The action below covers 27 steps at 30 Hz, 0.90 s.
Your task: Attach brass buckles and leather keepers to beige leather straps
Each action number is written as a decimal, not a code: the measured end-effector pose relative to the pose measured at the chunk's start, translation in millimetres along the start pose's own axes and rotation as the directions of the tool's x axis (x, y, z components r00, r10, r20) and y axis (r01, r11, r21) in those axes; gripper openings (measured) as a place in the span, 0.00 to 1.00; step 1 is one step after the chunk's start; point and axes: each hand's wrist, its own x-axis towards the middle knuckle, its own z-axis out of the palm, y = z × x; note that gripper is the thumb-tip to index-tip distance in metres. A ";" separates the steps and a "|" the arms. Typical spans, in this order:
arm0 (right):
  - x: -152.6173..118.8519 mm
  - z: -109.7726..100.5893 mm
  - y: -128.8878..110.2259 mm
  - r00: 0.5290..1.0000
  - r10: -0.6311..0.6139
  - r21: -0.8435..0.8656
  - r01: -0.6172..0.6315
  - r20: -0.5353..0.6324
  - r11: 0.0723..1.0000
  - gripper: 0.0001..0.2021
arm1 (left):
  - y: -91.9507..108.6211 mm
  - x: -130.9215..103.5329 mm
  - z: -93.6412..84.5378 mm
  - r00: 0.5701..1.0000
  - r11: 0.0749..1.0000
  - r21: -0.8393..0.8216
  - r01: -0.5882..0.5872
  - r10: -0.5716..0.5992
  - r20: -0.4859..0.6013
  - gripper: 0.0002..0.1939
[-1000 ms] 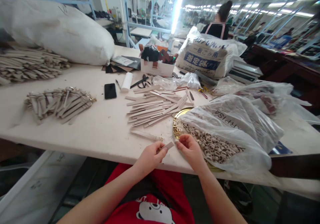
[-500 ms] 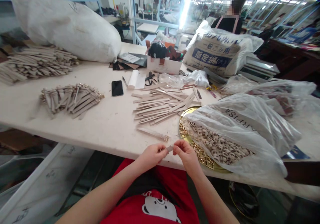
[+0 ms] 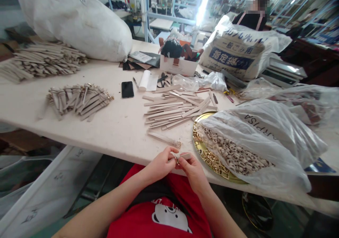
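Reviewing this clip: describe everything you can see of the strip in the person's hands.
The strip is narrow, flat and pale grey-beige, leather-like in look. Its blunt end juts past the fingers of the right hand, which pinches it, and points rightward. The rest is largely hidden. A small gold-coloured fitting shows between that hand and the left hand; whether the strip passes through it cannot be told. It is held at the table's near edge.

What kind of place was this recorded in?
Probably a factory workroom, perhaps for bags or similar goods: flat beige strips lie piled on a worktable, a round tray holds gold metal pieces, and ceiling lights run back over other workstations.
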 end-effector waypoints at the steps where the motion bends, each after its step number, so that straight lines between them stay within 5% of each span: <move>1: -2.0 2.0 0.2 1.000 -0.010 0.014 0.010 0.004 1.000 0.12 | -0.5 0.2 -0.3 1.000 1.000 0.004 0.003 -0.002 -0.019 0.15; 6: -6.9 5.1 -4.1 1.000 -0.001 0.193 0.004 -0.013 0.981 0.17 | 5.0 -2.6 -3.0 0.998 0.994 0.105 0.006 0.000 -0.060 0.10; 11: -6.1 6.4 -3.3 0.988 0.156 0.260 -0.156 0.022 0.953 0.12 | 12.3 -7.7 -2.1 0.990 0.945 0.327 0.016 0.031 -0.136 0.09; 17: -8.3 -1.6 5.2 0.921 0.333 0.299 -0.382 0.201 0.875 0.11 | 14.9 -9.7 -2.7 0.987 0.862 0.502 0.070 0.013 -0.159 0.11; 22: -11.3 -7.4 5.9 0.902 0.330 0.331 -0.413 0.279 0.848 0.09 | 13.0 -10.1 -3.1 0.995 0.871 0.491 0.005 0.043 -0.085 0.13; 27: -12.2 -7.5 1.6 0.922 0.306 0.319 -0.372 0.238 0.872 0.09 | 12.1 -10.6 -2.2 0.993 0.888 0.459 0.002 0.051 -0.102 0.12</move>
